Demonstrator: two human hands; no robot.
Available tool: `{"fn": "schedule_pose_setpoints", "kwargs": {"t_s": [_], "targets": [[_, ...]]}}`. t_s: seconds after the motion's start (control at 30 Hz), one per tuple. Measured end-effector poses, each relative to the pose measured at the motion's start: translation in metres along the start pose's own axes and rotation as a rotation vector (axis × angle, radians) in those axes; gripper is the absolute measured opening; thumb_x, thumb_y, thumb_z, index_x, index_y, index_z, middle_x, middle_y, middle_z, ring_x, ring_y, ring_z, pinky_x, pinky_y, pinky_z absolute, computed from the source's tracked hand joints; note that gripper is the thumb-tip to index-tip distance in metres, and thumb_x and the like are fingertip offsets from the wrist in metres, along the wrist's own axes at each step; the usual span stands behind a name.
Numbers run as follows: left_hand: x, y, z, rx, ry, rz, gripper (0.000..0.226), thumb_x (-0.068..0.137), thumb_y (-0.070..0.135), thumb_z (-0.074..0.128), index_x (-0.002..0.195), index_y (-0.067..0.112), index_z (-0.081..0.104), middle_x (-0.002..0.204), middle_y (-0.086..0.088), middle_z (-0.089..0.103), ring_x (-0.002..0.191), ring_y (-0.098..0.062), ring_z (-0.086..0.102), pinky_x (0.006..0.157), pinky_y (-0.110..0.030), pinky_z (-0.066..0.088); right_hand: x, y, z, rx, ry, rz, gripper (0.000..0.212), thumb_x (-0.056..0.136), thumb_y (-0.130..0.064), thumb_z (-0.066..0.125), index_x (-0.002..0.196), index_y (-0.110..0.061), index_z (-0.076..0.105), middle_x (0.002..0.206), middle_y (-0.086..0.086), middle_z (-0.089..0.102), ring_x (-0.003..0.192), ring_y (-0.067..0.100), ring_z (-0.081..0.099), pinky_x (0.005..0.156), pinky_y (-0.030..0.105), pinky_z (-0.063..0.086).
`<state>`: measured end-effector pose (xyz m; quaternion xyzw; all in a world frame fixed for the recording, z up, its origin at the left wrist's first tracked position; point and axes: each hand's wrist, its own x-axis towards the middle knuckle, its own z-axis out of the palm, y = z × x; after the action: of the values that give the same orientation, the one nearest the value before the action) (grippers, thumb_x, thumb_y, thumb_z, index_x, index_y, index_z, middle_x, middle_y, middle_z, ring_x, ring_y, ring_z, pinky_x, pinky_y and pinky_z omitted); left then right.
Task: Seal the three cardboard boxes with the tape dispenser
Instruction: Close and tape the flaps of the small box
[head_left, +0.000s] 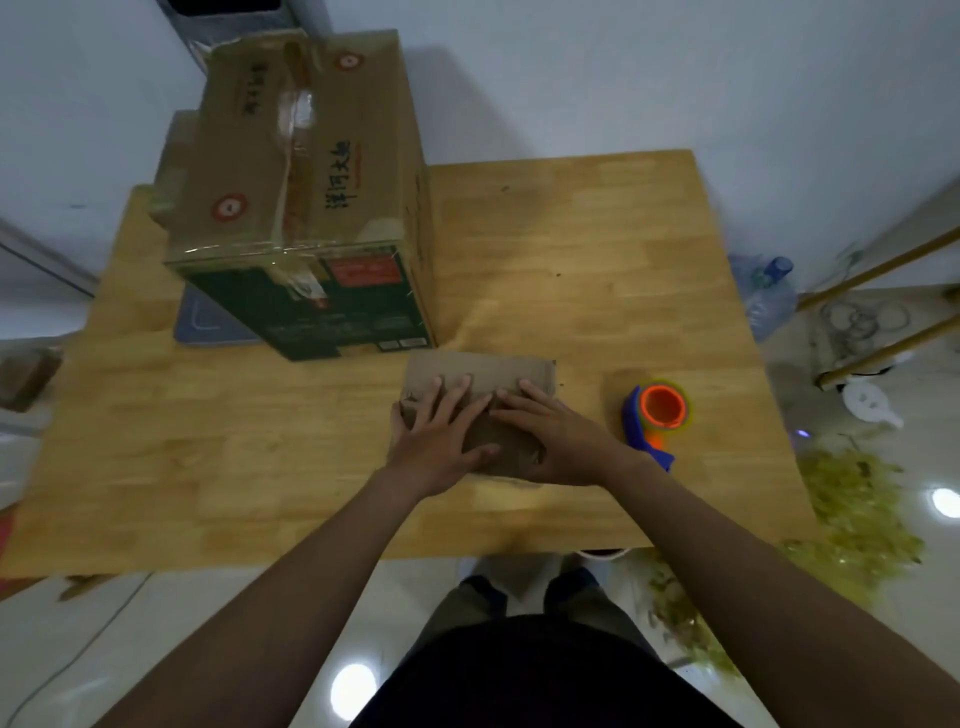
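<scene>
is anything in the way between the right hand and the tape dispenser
Nothing visible does. Only wooden table lies between the right hand, pressing flat on the small cardboard box, and the tape dispenser to its right.

Bench (571, 249): pale jointed wood, smooth, slight sheen. Small box (483, 374): plain matt brown cardboard. Large box (353, 171): printed cardboard, wrinkled glossy clear tape along seam. Tape dispenser (655, 415): blue and orange plastic. Floor (182, 639): glossy tile, reflecting lamps.
</scene>
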<state>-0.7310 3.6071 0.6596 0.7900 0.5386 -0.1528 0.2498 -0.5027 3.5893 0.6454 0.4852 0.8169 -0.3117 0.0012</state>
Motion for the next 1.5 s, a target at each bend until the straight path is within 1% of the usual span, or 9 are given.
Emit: {"fn": "schedule_pose_setpoints", "kwargs": {"t_s": [0.23,0.37,0.43,0.53,0.7,0.9,1.17,1.33,1.5], "targets": [[-0.044,0.001,0.017,-0.009,-0.023,-0.033,0.066,0.098,0.072,0.026,0.158,0.051,0.005,0.168,0.017,-0.016,0.155,-0.021,-0.017,0.115,-0.07,0.007,-0.026,-0.022,0.019,0.069,-0.034,-0.051,0.083,0.086,-0.03,0.074,0.156,-0.031,0.03,0.168,-0.01,0.012,0.155,0.014,-0.005,0.123,0.037,0.016],[-0.048,0.018,0.005,0.022,0.035,-0.113,0.058,0.1,0.067,0.034,0.154,0.045,0.026,0.168,0.009,0.006,0.154,-0.026,0.005,0.114,-0.073,0.006,-0.042,-0.02,0.014,0.343,0.341,-0.061,0.054,0.083,-0.01,0.074,0.135,-0.015,0.062,0.142,-0.004,0.053,0.14,-0.011,0.024,0.12,0.023,0.021],[-0.042,0.034,-0.003,0.045,0.138,-0.186,0.053,0.099,0.065,0.036,0.146,0.041,0.04,0.162,0.003,0.02,0.15,-0.029,0.017,0.114,-0.072,0.009,-0.054,-0.001,0.006,0.35,0.525,0.027,0.042,0.081,-0.004,0.068,0.122,-0.014,0.069,0.13,0.001,0.063,0.13,0.002,0.046,0.112,0.034,0.032],[-0.021,0.061,-0.01,-0.036,0.264,-0.19,0.05,0.1,0.06,0.04,0.141,0.032,0.047,0.16,-0.003,0.025,0.148,-0.029,0.018,0.114,-0.071,0.017,-0.065,0.046,-0.005,0.24,0.553,0.259,0.048,0.075,0.001,0.057,0.119,-0.015,0.071,0.125,0.012,0.066,0.117,0.034,0.059,0.105,0.039,0.037],[0.015,0.106,-0.025,-0.073,0.269,-0.077,0.045,0.103,0.054,0.04,0.141,0.033,0.049,0.16,0.002,0.025,0.148,-0.025,0.014,0.115,-0.068,0.018,-0.075,0.117,-0.009,0.045,0.242,0.647,0.061,0.086,-0.007,0.045,0.137,-0.039,0.051,0.142,0.001,0.048,0.122,0.039,0.048,0.098,0.047,0.043],[0.062,0.112,-0.045,-0.069,0.251,0.04,0.046,0.101,0.058,0.044,0.141,0.035,0.048,0.152,0.007,0.031,0.143,-0.026,0.026,0.109,-0.058,0.035,-0.05,0.162,0.001,0.031,0.225,0.739,0.063,0.097,-0.007,0.035,0.145,-0.047,0.043,0.146,0.002,0.042,0.127,0.045,0.043,0.102,0.052,0.045],[0.088,0.105,-0.055,-0.094,0.352,0.209,0.037,0.102,0.055,0.045,0.132,0.037,0.057,0.152,0.004,0.043,0.144,-0.027,0.029,0.112,-0.048,0.034,-0.027,0.176,0.024,-0.159,0.368,0.905,0.046,0.102,-0.004,0.04,0.128,-0.036,0.061,0.134,0.002,0.047,0.133,0.039,0.034,0.094,0.051,0.051],[0.092,0.101,-0.055,-0.102,0.445,0.277,0.031,0.101,0.058,0.044,0.12,0.04,0.06,0.148,0.001,0.049,0.141,-0.031,0.036,0.111,-0.051,0.037,-0.031,0.177,0.016,-0.229,0.415,0.832,0.039,0.097,-0.006,0.051,0.117,-0.033,0.07,0.132,0.002,0.058,0.126,0.031,0.049,0.095,0.043,0.049],[0.075,0.1,-0.061,-0.164,0.572,0.419,0.032,0.102,0.049,0.05,0.121,0.03,0.067,0.136,0.004,0.06,0.128,-0.021,0.051,0.102,-0.039,0.042,-0.048,0.159,-0.019,-0.168,0.739,0.788,0.031,0.082,-0.015,0.071,0.1,-0.039,0.071,0.119,-0.001,0.063,0.111,0.026,0.062,0.087,0.037,0.051]]}}
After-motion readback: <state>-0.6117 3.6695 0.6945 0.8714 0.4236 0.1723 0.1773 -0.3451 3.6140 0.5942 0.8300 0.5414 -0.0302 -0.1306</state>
